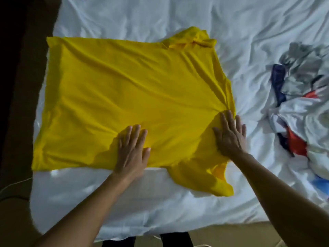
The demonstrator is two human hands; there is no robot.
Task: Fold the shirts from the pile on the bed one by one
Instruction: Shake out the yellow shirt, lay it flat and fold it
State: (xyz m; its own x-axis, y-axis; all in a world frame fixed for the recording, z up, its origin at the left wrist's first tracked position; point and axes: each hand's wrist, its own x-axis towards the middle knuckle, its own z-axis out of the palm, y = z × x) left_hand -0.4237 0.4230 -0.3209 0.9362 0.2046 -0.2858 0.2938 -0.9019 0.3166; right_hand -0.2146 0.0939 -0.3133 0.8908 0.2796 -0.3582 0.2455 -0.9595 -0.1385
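A yellow shirt (pixel 124 90) lies spread out on the white bed (pixel 160 18), its hem toward the left and its collar end toward the right. One sleeve bunches at the far right corner, the other hangs loose near the front edge. My left hand (pixel 132 150) presses flat on the shirt's near edge, fingers straight. My right hand (pixel 230 136) lies flat on the shirt by the shoulder, where the cloth gathers into wrinkles. A pile of shirts (pixel 300 107) in white, grey, navy and red sits crumpled at the right.
The bed's left edge (pixel 41 104) drops to a dark floor, where a thin white cable (pixel 14 184) runs. The front edge of the bed is just below my arms, with brown floor beyond at the lower right.
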